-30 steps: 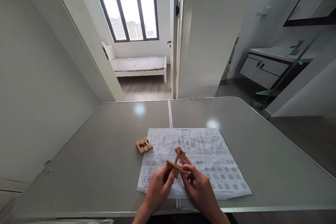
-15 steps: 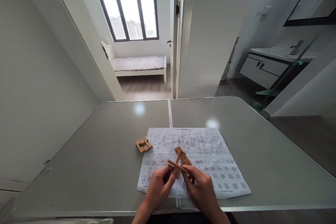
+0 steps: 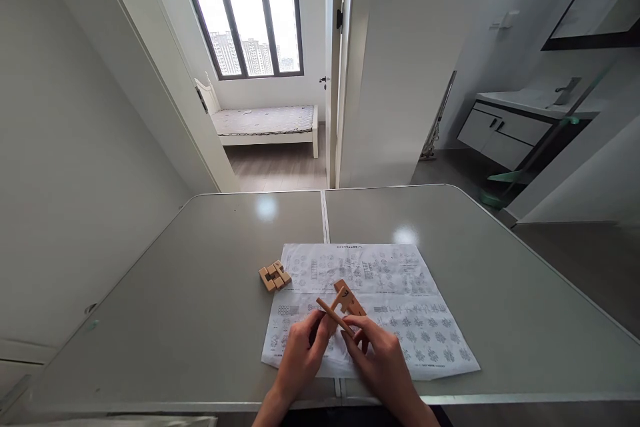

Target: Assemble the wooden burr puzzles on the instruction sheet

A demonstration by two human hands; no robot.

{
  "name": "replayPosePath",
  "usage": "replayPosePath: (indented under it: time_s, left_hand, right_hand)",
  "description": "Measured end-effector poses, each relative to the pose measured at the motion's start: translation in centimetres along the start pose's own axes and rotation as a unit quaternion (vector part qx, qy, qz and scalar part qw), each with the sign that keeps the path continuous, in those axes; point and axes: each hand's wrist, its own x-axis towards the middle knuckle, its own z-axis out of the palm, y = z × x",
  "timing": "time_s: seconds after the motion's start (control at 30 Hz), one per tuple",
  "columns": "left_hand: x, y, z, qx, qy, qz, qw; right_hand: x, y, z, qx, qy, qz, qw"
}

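- The left hand [image 3: 300, 347], lower centre of the frame, had its fingers nearly closed, seemingly on the lower end of the marked wooden piece [image 3: 343, 296].
- The right hand [image 3: 383, 350], just to the right, pinched the narrow wooden strip [image 3: 334, 317] near its lower end, fingertips almost together.
- The strip slanted across the marked piece; a crooked push there could have jammed the two or strained the marked piece's cut-out edge.
- With so little of the strip pinched, it could have twisted free.
- The flat wooden piece [image 3: 356, 307] lay close behind on the printed sheet [image 3: 425, 320]; a knock could have shifted it, and a dragging wrist could have creased the paper.
- The block cluster [image 3: 275, 276] sat at the sheet's left edge, where tugged paper might have disturbed it.
- One dark, curved character showed on the marked piece, possibly a "3"; the sheet's print was too small to read. No brand was legible.
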Motion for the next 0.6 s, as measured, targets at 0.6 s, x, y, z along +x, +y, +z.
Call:
replayPosePath:
  time_s: [0.6]
  left_hand:
    - [0.5,-0.3,-0.2,-0.131,0.069,-0.046,0.988]
  right_hand:
    - [0.6,1.0,-0.1,-0.173,0.038,0.042,0.983]
